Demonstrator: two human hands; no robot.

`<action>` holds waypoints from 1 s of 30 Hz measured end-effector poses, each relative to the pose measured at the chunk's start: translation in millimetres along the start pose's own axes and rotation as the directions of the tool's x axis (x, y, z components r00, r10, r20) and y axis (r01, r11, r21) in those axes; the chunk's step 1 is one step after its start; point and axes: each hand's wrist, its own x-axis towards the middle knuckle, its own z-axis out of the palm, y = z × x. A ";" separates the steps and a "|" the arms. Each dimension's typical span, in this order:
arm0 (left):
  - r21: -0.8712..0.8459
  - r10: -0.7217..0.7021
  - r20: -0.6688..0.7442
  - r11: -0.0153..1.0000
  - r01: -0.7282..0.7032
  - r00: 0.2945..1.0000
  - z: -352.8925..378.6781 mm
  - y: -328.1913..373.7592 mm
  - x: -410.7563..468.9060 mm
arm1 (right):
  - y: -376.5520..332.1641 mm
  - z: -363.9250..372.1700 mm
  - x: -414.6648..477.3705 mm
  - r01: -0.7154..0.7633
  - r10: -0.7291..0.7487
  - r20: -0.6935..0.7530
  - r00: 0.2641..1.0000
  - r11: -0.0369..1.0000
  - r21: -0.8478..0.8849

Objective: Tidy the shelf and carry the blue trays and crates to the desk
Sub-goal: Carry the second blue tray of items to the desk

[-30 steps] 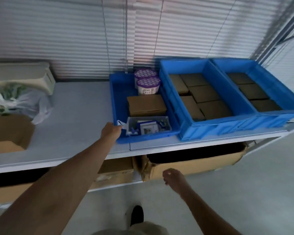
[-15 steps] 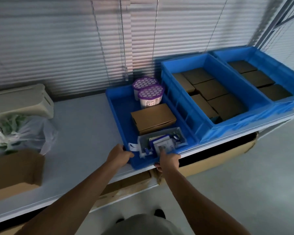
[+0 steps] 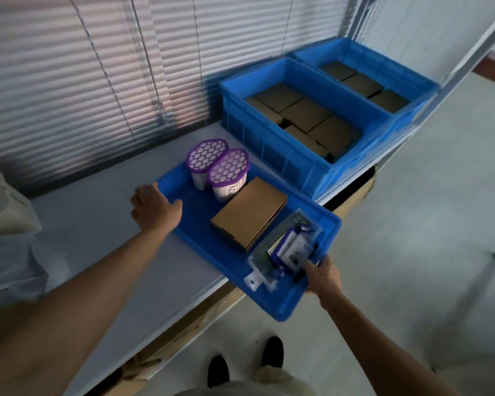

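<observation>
A shallow blue tray lies askew on the white shelf, its near end jutting past the shelf's front edge. It carries two purple-lidded tubs, a brown cardboard box and a clear case of small items. My left hand grips the tray's far left rim. My right hand grips the overhanging near rim, thumb inside. Two deep blue crates filled with brown boxes stand at the right of the shelf.
Window blinds with hanging cords back the shelf. A beige object and a plastic bag sit at the left. Cardboard boxes fill the lower shelf. Grey floor and my shoes lie below.
The tray has been pulled out and swung so its near end hangs off the shelf. My left hand moved from the near corner to the far left rim; my right hand keeps the near rim.
</observation>
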 end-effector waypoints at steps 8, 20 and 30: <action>-0.049 0.116 0.299 0.993 -0.106 0.947 14.7 19.7 35.0 | 45.8 -54.9 -1.8 -0.050 0.045 -0.100 0.994 0.998 -0.046; -0.358 0.226 0.329 0.928 -0.100 0.917 25.6 10.3 -1.3 | 60.7 -66.2 -26.9 -0.089 0.116 -0.345 0.931 0.992 0.091; -0.461 0.304 0.345 0.879 -0.121 0.888 30.0 56.4 -118.0 | 150.9 -146.2 -100.7 -0.110 0.220 -0.455 0.863 0.960 0.256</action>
